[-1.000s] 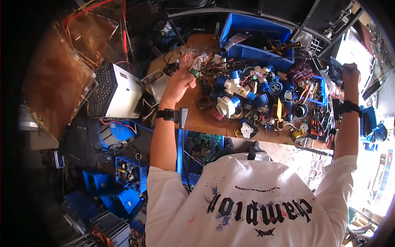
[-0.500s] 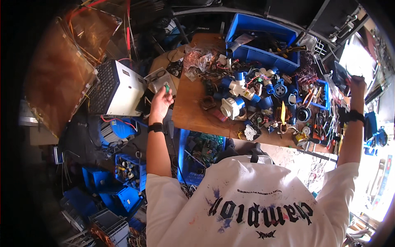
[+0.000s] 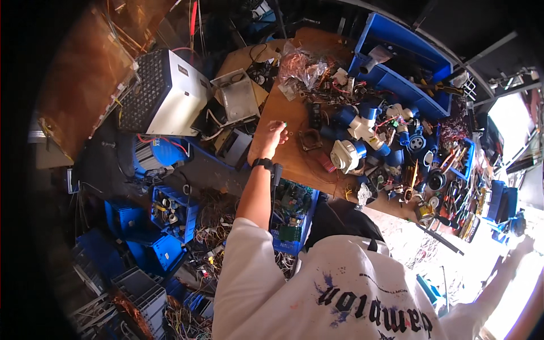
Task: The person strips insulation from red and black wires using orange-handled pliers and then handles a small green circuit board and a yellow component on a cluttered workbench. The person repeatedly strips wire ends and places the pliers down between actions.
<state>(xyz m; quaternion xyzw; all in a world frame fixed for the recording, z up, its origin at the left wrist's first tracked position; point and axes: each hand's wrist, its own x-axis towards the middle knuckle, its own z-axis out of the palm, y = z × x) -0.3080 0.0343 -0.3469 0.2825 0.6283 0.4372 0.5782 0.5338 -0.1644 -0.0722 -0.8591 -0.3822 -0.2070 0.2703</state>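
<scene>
My left hand is over the left part of the wooden table, its fingers closed. A small green thing shows at its fingertips, too small to name. To the right of this hand lie a cream and blue industrial connector, a red block and a branched cream adapter with blue ends. My right hand is stretched out at the far right, near blue containers. Glare washes out its fingers, so what it holds, if anything, is hidden.
A large blue crate stands at the table's back. Tools and cables crowd its right side. To the left are a white metal case and an open grey box. Blue bins and tangled wires cover the floor below.
My left hand has gone from beside the table to over its left part, with the green thing. My right arm has swung down and outward into the glare. The view has shifted.
</scene>
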